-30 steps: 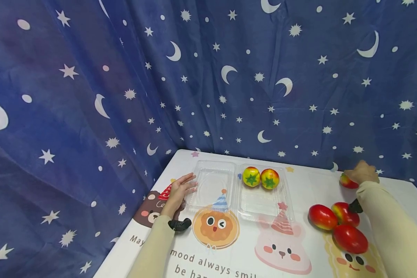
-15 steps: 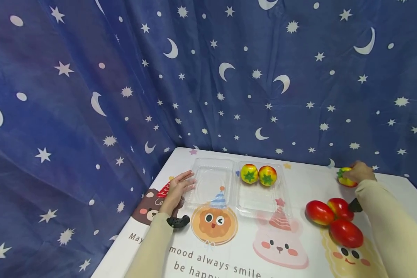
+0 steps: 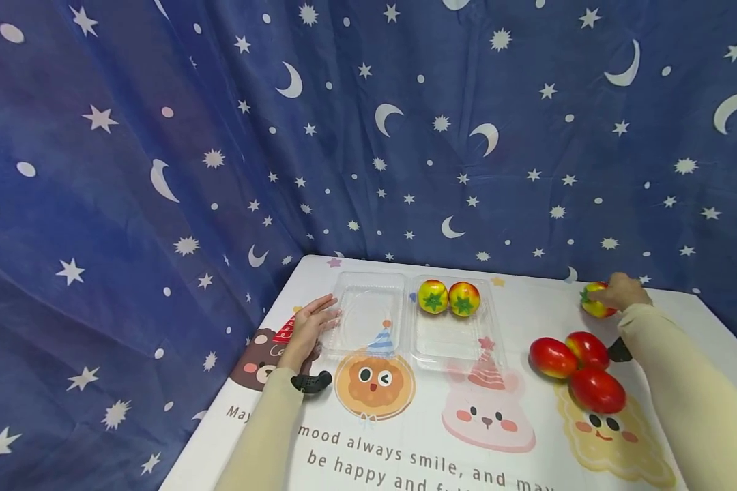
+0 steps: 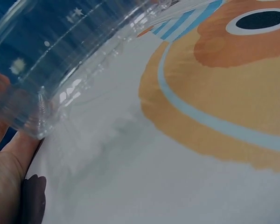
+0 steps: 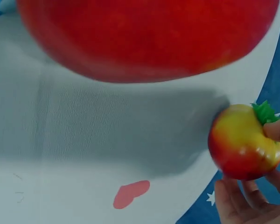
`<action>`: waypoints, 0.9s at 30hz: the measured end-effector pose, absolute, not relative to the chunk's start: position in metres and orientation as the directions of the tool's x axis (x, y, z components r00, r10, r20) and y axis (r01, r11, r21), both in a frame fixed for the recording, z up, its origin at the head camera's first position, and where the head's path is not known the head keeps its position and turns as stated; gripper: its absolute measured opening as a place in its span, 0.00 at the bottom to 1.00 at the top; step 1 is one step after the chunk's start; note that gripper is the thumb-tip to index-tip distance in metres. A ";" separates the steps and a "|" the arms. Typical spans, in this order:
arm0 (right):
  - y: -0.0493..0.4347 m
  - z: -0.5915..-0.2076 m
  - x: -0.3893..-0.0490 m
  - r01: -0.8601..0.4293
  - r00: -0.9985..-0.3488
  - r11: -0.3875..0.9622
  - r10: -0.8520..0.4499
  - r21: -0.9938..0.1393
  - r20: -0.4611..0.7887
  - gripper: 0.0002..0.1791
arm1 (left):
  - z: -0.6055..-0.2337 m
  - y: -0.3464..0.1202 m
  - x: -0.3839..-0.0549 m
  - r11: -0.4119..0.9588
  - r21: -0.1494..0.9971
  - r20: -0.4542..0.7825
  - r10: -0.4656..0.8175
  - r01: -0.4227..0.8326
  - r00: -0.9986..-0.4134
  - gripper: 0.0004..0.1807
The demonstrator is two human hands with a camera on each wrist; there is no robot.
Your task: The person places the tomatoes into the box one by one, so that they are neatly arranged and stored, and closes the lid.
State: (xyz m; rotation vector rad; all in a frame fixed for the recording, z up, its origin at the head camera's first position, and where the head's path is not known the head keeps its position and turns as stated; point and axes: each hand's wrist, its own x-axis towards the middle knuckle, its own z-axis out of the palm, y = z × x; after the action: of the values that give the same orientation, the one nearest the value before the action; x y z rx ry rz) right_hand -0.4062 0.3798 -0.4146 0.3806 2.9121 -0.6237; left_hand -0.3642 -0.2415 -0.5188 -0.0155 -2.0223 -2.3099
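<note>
My right hand (image 3: 628, 293) grips a round red-and-yellow fruit (image 5: 240, 140) with a green leafy top, at the far right of the table. In the right wrist view the thumb is by the leafy top, fingers around the other side. My left hand (image 3: 307, 331) stays at the left edge of a clear plastic clamshell box (image 3: 368, 317), fingers fairly straight against its side. Two similar fruits, a left one (image 3: 432, 297) and a right one (image 3: 464, 300), sit side by side at the back of the box's right half.
Three smooth red oval fruits lie together on the right, among them a front one (image 3: 598, 390) near the right forearm. A printed white cloth (image 3: 368, 436) covers the table. Behind it hangs a blue curtain (image 3: 344, 136) with stars and moons.
The fruit in my right hand has turned, showing more yellow and its leafy top. The head view has shifted slightly. My left hand stays by the box.
</note>
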 end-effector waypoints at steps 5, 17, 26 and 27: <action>0.374 -0.411 -0.405 0.174 -0.984 0.861 0.129 -0.478 -0.126 0.37 | -0.518 -0.242 -0.364 -0.131 0.989 0.058 -0.058 0.065 -0.997 0.27; 0.325 -0.395 -0.402 -0.076 -0.997 0.860 -0.055 -0.505 0.057 0.36 | -0.517 -0.238 -0.362 -0.177 0.983 0.039 -0.039 0.046 -0.998 0.27; 0.296 -0.377 -0.391 -0.195 -0.981 0.805 -0.155 -0.560 0.118 0.33 | -0.515 -0.235 -0.358 -0.176 0.983 0.039 -0.041 0.045 -0.998 0.26; 0.294 -0.375 -0.390 -0.207 -0.978 0.798 -0.168 -0.566 0.122 0.33 | -0.515 -0.235 -0.358 -0.176 0.983 0.038 -0.038 0.044 -0.999 0.26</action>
State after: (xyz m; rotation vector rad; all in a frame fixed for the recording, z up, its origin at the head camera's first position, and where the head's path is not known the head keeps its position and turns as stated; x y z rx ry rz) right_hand -0.3895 0.2935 -0.3746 -0.3176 3.0411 -0.9693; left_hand -0.3582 -0.2349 -0.5148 -0.0072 -1.9808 -2.3696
